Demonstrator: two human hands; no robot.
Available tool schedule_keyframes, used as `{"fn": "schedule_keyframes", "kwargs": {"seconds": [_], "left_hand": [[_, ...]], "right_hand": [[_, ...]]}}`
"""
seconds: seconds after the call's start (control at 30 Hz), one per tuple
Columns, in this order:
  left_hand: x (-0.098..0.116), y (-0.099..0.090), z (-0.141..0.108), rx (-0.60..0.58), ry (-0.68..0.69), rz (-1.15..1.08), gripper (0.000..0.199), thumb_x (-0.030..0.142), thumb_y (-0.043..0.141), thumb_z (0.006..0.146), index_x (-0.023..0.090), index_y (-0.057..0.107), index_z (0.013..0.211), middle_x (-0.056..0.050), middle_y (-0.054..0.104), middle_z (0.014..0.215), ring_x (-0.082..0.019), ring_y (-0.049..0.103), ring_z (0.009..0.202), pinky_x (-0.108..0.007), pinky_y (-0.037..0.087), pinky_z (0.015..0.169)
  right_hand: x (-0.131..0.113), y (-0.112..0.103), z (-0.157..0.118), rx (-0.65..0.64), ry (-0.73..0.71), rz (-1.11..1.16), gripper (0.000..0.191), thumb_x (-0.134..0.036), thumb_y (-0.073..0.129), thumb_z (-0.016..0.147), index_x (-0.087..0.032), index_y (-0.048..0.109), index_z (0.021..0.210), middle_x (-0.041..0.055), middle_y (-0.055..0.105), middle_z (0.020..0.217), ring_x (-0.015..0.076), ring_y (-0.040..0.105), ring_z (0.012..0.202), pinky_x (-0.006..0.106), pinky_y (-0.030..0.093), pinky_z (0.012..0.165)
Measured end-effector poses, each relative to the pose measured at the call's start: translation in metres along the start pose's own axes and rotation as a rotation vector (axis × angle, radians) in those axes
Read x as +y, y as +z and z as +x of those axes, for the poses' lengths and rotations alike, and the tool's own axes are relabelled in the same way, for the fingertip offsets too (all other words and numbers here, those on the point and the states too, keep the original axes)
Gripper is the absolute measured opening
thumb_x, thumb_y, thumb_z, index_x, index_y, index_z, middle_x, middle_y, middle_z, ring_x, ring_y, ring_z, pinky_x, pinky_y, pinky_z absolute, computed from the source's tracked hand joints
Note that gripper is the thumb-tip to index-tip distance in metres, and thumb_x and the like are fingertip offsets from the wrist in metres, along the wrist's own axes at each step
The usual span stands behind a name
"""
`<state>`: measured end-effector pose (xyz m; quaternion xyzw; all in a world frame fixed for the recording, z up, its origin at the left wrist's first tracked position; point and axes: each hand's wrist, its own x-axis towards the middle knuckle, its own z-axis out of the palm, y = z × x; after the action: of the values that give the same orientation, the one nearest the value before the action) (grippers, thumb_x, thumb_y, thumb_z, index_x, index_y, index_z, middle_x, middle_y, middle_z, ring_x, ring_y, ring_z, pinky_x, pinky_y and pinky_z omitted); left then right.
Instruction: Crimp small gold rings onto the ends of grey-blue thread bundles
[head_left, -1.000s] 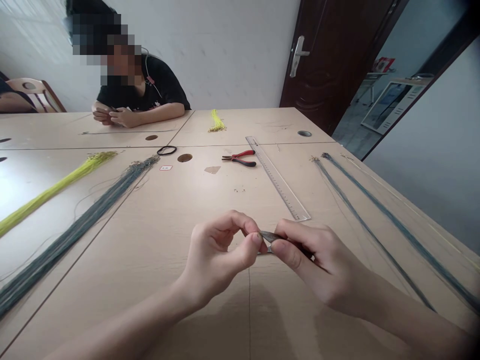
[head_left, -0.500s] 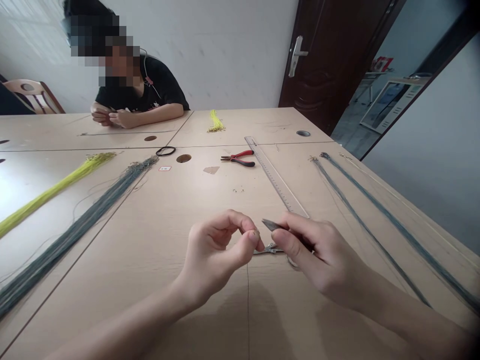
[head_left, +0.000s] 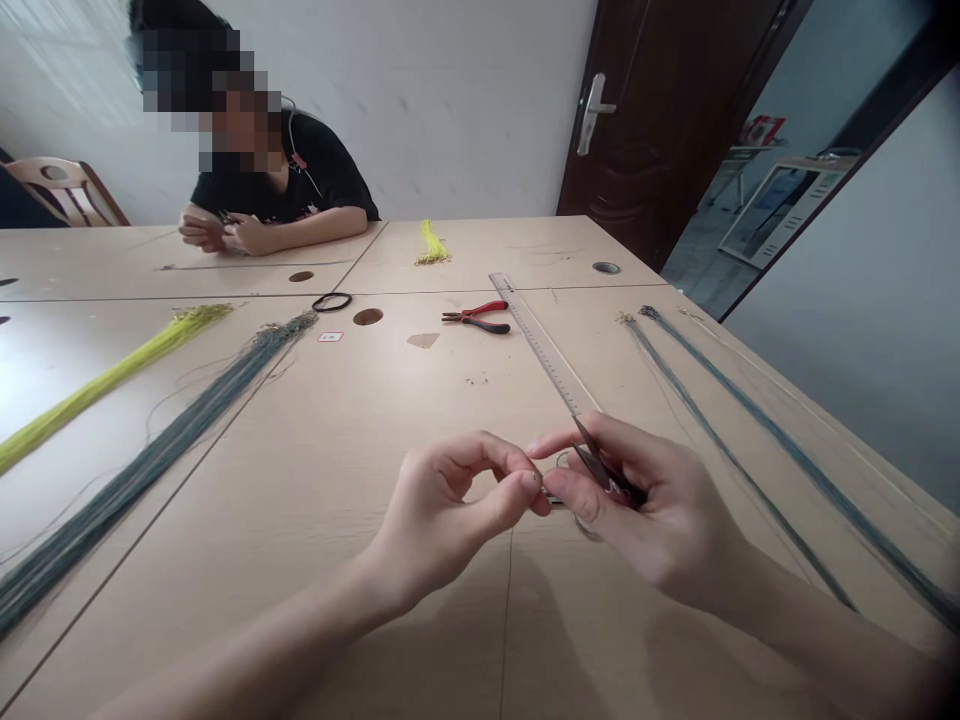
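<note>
Thread end between my fingers, tool in my right palm

I have the thumb and forefinger of my left hand [head_left: 461,515] pinching the end of a thread [head_left: 508,590], over the middle of the surface [head_left: 352,410]. The thread runs down from there toward the bottom of my view.

My right hand [head_left: 664,505] carries a dark tool [head_left: 598,466], its other fingers curled round it. The tool's 2 tips stand apart and point up and away from me, toward the far edge. The right thumb and forefinger reach in to my left fingertips, with a thin loop just beside them; I cannot tell whether those 2 are closed on it.

Under my hands lie scissors [head_left: 587,532], mostly hidden. Beyond them a clear ruler [head_left: 536,340] slants toward the far edge, its near end by my right hand. Red-and-black pliers [head_left: 489,319] lie just left of its far end.

On the left, a yellow bundle [head_left: 112,385] and a thick grey bundle [head_left: 180,435] slant out toward the left edge, with a black band [head_left: 332,311] at the grey tip. Along the right edge lie 2 thinner bundles [head_left: 780,440]. A small yellow bunch [head_left: 432,245] lies near the far edge, where a person [head_left: 322,165] leans on the left part, hands together.
</note>
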<state>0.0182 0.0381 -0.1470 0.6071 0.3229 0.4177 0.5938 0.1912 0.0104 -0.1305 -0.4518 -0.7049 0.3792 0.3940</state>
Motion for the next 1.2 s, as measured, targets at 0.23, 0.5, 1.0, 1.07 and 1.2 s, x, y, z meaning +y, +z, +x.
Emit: {"fn": "schedule_keyframes", "kwargs": {"seconds": [0.23,0.5,1.0,1.07,1.2], "left_hand": [[0.002,0.001,0.0,-0.005,-0.062,0.055,0.017,0.027,0.063,0.083,0.016,0.063,0.07,-0.001,0.068,0.063,-0.012,0.061,0.062,-0.021,0.047,0.056],[0.002,0.004,0.003,0.024,-0.103,0.02,0.013,0.021,0.063,0.081,0.016,0.065,0.069,0.0,0.068,0.064,-0.008,0.058,0.06,-0.016,0.045,0.054],[0.008,0.004,0.004,0.051,-0.057,0.042,0.016,0.02,0.059,0.081,0.016,0.061,0.066,0.0,0.064,0.059,-0.009,0.054,0.053,-0.019,0.045,0.052],[0.008,0.004,0.003,0.04,-0.052,0.023,0.015,0.018,0.058,0.081,0.016,0.061,0.066,0.001,0.064,0.06,-0.009,0.056,0.055,-0.019,0.046,0.053],[0.007,0.005,0.002,-0.002,-0.062,-0.01,0.015,0.017,0.057,0.082,0.017,0.061,0.068,0.002,0.064,0.062,-0.009,0.057,0.058,-0.019,0.046,0.056]], "right_hand": [[0.002,-0.002,-0.003,0.039,0.022,-0.128,0.015,-0.029,0.054,0.087,-0.019,0.053,0.075,-0.005,0.044,0.057,0.0074,0.034,0.047,0.021,0.029,0.042],[0.006,-0.003,-0.002,-0.02,-0.096,-0.183,0.011,-0.015,0.052,0.086,-0.023,0.046,0.082,-0.0072,0.041,0.061,0.0068,0.037,0.05,0.019,0.031,0.046],[0.029,-0.005,0.017,0.03,0.062,-0.613,0.018,-0.034,0.042,0.093,-0.019,0.05,0.087,-0.0047,0.051,0.06,0.0095,0.049,0.049,0.02,0.037,0.043],[0.036,-0.002,0.021,-0.021,0.023,-0.701,0.019,-0.026,0.04,0.093,-0.017,0.056,0.097,0.0006,0.06,0.073,0.0126,0.056,0.06,0.024,0.044,0.052],[0.042,0.006,0.026,-0.081,-0.094,-0.848,0.04,-0.016,0.039,0.09,-0.008,0.048,0.128,0.0148,0.062,0.103,0.0257,0.056,0.094,0.038,0.048,0.073]]}}
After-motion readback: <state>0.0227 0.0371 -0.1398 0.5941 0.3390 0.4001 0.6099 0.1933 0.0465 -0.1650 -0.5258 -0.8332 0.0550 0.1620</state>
